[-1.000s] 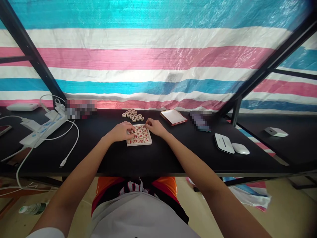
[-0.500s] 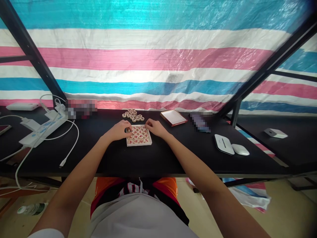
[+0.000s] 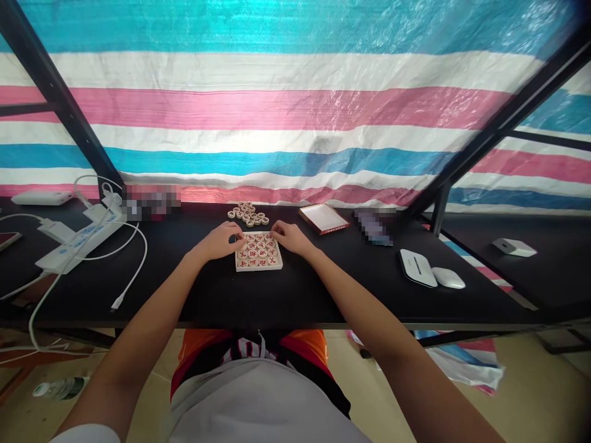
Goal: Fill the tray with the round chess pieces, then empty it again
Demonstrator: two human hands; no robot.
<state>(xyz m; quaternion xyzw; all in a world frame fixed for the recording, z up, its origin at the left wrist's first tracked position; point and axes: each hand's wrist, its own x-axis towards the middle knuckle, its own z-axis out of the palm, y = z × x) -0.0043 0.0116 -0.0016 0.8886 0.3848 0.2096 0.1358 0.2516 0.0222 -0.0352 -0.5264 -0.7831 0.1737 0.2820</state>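
Observation:
A small pale wooden tray [image 3: 258,268] lies on the black table in front of me, filled with round wooden chess pieces [image 3: 259,251] marked in red. My left hand [image 3: 220,242] sits at the tray's far left corner. Its fingers are curled into a pinch, and what they hold, if anything, is hidden. My right hand [image 3: 290,237] rests at the tray's far right corner with its fingertips bent together against the rim. A loose pile of similar pieces [image 3: 248,214] lies just beyond the tray.
A red-edged shallow box [image 3: 324,218] lies to the right of the pile. Two white devices [image 3: 427,271] sit further right. A power strip [image 3: 76,243] with white cables lies at the left. The table's front edge [image 3: 277,321] is near my lap.
My left hand has drawn back leftward off the pieces to the tray's far left corner. My right hand has barely moved.

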